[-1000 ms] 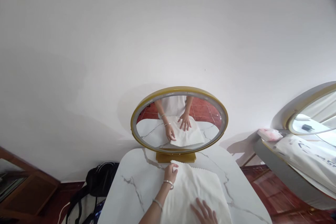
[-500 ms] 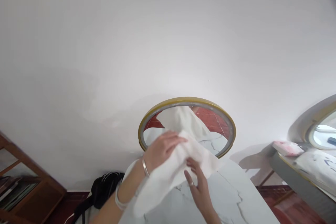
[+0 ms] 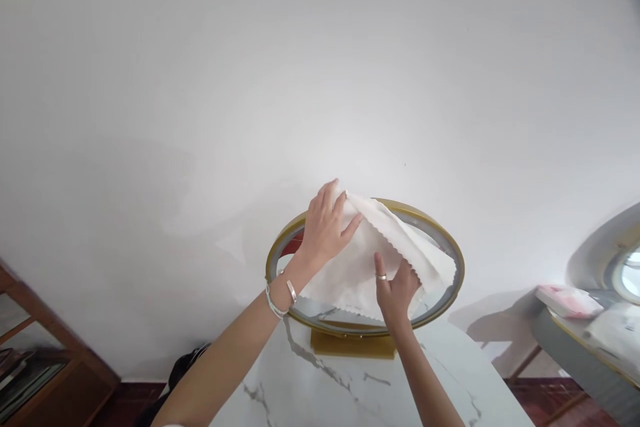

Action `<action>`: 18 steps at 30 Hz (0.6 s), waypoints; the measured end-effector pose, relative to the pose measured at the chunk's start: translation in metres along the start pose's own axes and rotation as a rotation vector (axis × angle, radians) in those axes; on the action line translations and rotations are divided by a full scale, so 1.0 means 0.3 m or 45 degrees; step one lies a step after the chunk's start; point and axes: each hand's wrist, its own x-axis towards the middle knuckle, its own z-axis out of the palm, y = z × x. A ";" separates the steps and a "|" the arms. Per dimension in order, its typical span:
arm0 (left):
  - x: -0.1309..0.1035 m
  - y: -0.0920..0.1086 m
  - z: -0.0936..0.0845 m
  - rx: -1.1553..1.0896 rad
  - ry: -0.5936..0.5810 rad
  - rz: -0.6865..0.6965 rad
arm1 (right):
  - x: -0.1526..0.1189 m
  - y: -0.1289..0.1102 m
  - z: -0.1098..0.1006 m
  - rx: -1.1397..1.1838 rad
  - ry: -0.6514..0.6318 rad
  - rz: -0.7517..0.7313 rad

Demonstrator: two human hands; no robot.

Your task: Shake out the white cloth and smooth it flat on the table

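A white cloth (image 3: 345,273) with a zigzag-cut edge hangs over the face of an oval mirror (image 3: 455,253) with a gold rim, its upper right part folded over. At the mirror's top edge, my left hand (image 3: 323,223) grips the cloth, fingers reaching over the rim and thumb spread out. Lower and to the right, my right hand (image 3: 397,290) has its thumb up and apart, while its other fingertips are hidden beneath the cloth's fold. The mirror stands on a gold base (image 3: 353,343) on a white marbled table (image 3: 325,393).
A plain white wall (image 3: 320,80) rises close behind the mirror. To the right is a second table (image 3: 585,347) with a pink-and-white packet (image 3: 570,300) and another round mirror (image 3: 631,273). A wooden shelf (image 3: 65,380) stands at the lower left, near a dark bag (image 3: 183,367).
Both hands have moved up with the cloth, from above the table onto the mirror. The cloth has spread out across the glass, and the mirror's lower rim and base now show.
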 end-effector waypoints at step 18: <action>0.016 0.002 0.080 -0.023 0.203 0.088 | 0.112 0.051 0.004 -0.157 0.289 -0.460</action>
